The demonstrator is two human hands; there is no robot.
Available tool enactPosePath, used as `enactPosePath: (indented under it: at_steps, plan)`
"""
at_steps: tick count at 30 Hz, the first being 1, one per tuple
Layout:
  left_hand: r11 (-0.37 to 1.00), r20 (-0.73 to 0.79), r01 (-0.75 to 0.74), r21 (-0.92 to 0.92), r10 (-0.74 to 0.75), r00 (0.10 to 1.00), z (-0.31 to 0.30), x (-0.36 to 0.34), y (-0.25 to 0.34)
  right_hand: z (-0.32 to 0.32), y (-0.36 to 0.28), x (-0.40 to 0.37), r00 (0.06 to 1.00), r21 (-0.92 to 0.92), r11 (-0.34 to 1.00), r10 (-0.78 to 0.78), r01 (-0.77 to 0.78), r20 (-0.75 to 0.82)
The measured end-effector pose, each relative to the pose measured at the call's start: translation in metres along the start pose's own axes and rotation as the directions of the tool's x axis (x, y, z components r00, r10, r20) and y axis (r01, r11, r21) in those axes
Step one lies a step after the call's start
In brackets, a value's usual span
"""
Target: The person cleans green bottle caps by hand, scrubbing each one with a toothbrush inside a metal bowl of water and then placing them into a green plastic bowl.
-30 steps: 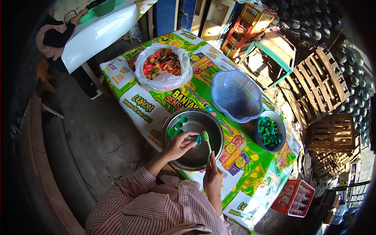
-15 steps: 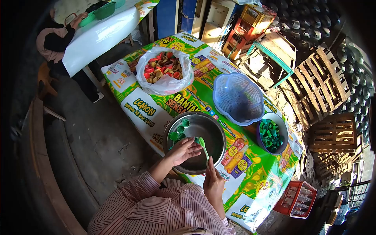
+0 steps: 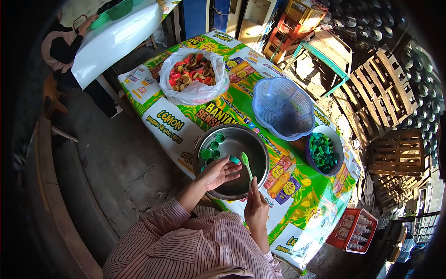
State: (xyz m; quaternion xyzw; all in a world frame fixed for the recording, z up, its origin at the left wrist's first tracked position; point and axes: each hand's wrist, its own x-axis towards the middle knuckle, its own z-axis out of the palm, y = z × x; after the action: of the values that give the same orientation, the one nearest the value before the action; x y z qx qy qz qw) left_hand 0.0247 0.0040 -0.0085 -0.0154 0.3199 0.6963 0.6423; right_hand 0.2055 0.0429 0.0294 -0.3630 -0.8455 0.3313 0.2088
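Over the left part of a steel basin [image 3: 264,176], my left hand [image 3: 217,174] pinches a green bottle cap [image 3: 234,160] at its fingertips. My right hand [image 3: 256,207] grips the handle of a light green toothbrush [image 3: 245,162], whose head points up and away from me. A small gap separates the brush head from the cap. Several more green caps [image 3: 206,154] lie along the basin's left side, partly covered by my left hand.
A clear plastic bag [image 3: 173,95] of red and tan caps stands farther back on the table. To the right are a blue plastic basket [image 3: 281,109] and a bowl [image 3: 341,153] of green caps. Another person [image 3: 62,49] works at a white-covered table [image 3: 114,44], upper left.
The toothbrush head has moved right, away from the cap in my left hand, which it overlapped before. The cap's side now shows more plainly.
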Motion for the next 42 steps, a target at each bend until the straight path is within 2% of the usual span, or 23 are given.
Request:
enactPosePath:
  at_steps: [1, 3, 5, 7, 9, 11, 13, 14, 15, 17, 18, 21, 22, 23, 25, 27, 29, 31, 33, 37, 39, 41, 42]
  plan:
    - [0.998, 0.025, 0.022, -0.053, -0.021, 0.999, -0.001, 0.001, 0.000, -0.001, 0.000, -0.003, 0.997, -0.007, 0.998, -0.067, 0.067, 0.024]
    - [0.998, 0.044, 0.039, -0.051, -0.037, 0.998, 0.000, -0.001, 0.000, 0.001, -0.001, -0.005, 0.996, -0.032, 0.998, -0.043, 0.046, 0.078]
    - [0.998, 0.067, 0.046, -0.051, -0.042, 0.997, 0.002, 0.000, -0.002, 0.003, 0.003, 0.001, 0.997, 0.070, 0.996, 0.062, -0.060, -0.035]
    - [0.999, 0.100, 0.034, -0.042, -0.030, 0.995, 0.002, -0.002, -0.001, 0.001, 0.004, 0.000, 0.996, 0.080, 0.996, 0.043, -0.038, -0.073]
    - [0.998, 0.123, 0.030, -0.061, -0.023, 0.992, 0.002, -0.002, 0.001, 0.000, 0.006, -0.003, 0.998, 0.096, 0.994, -0.056, 0.054, 0.013]
    - [0.996, 0.149, 0.025, -0.085, -0.013, 0.989, 0.004, -0.001, 0.002, -0.002, 0.004, -0.002, 0.998, 0.118, 0.991, -0.059, 0.060, -0.007]
    - [0.987, 0.128, -0.123, 0.101, 0.109, 0.986, 0.005, -0.003, 0.004, -0.010, 0.002, 0.000, 0.996, -0.041, 0.995, 0.086, -0.086, 0.001]
    - [0.964, 0.133, -0.170, 0.203, 0.145, 0.980, 0.004, -0.002, 0.005, -0.006, 0.008, -0.001, 0.992, -0.078, 0.997, -0.005, -0.005, -0.123]
    - [0.964, 0.134, -0.169, 0.206, 0.144, 0.981, 0.003, -0.002, 0.007, -0.008, 0.010, -0.002, 0.992, -0.076, 0.997, -0.004, -0.006, -0.126]
    - [0.756, 0.120, -0.279, 0.592, 0.260, 0.958, 0.004, -0.003, 0.011, -0.011, 0.014, -0.004, 0.989, -0.066, 0.987, -0.145, 0.145, -0.008]
    - [0.681, 0.134, -0.334, 0.652, 0.331, 0.934, 0.008, -0.002, 0.010, -0.012, 0.013, -0.004, 0.982, -0.103, 0.977, -0.186, 0.186, 0.008]
    - [0.595, 0.162, -0.285, 0.752, 0.252, 0.954, -0.010, 0.010, 0.013, -0.014, 0.020, 0.003, 0.988, -0.084, 0.985, -0.152, 0.150, -0.015]
    - [0.643, 0.070, -0.211, 0.736, 0.237, 0.969, -0.006, 0.008, 0.015, -0.017, 0.021, 0.005, 0.989, -0.098, 0.985, -0.147, 0.144, -0.017]
    - [0.640, 0.076, -0.214, 0.738, 0.236, 0.969, -0.005, 0.009, 0.016, -0.019, 0.017, 0.006, 0.989, -0.099, 0.985, -0.147, 0.144, -0.024]
    - [0.766, 0.055, -0.173, 0.619, 0.177, 0.983, -0.001, 0.009, 0.020, -0.025, 0.002, 0.005, 0.989, -0.038, 0.991, -0.127, 0.130, 0.079]
    - [0.731, 0.013, -0.158, 0.664, 0.201, 0.980, 0.003, 0.009, 0.022, -0.020, 0.004, 0.007, 0.981, -0.061, 0.979, -0.190, 0.193, 0.051]
    - [0.524, 0.036, -0.127, 0.842, 0.179, 0.983, 0.001, 0.010, 0.023, -0.021, 0.006, 0.007, 0.990, -0.203, 0.969, -0.138, 0.142, 0.035]
    - [0.491, 0.044, -0.127, 0.862, 0.177, 0.983, 0.002, 0.011, 0.027, -0.024, 0.006, 0.008, 0.987, -0.238, 0.958, -0.160, 0.160, 0.023]
    - [0.351, 0.113, -0.178, 0.919, 0.198, 0.974, 0.000, 0.016, 0.031, -0.029, -0.001, 0.008, 0.981, -0.335, 0.922, -0.188, 0.193, 0.049]
    - [0.331, 0.172, -0.224, 0.916, 0.180, 0.969, 0.005, 0.017, 0.037, -0.027, 0.012, 0.015, 0.967, -0.372, 0.897, -0.254, 0.240, 0.011]
    - [0.600, 0.092, -0.157, 0.785, 0.137, 0.986, 0.015, 0.013, 0.039, -0.028, 0.018, 0.018, 0.954, -0.401, 0.877, -0.298, 0.264, -0.022]
    - [0.618, 0.116, -0.192, 0.762, 0.162, 0.980, 0.026, 0.009, 0.042, -0.030, 0.016, 0.016, 0.947, -0.375, 0.884, -0.317, 0.279, -0.043]
    - [0.570, 0.179, -0.253, 0.782, 0.183, 0.967, 0.027, 0.009, 0.043, -0.030, 0.014, 0.015, 0.942, -0.347, 0.891, -0.331, 0.293, -0.052]
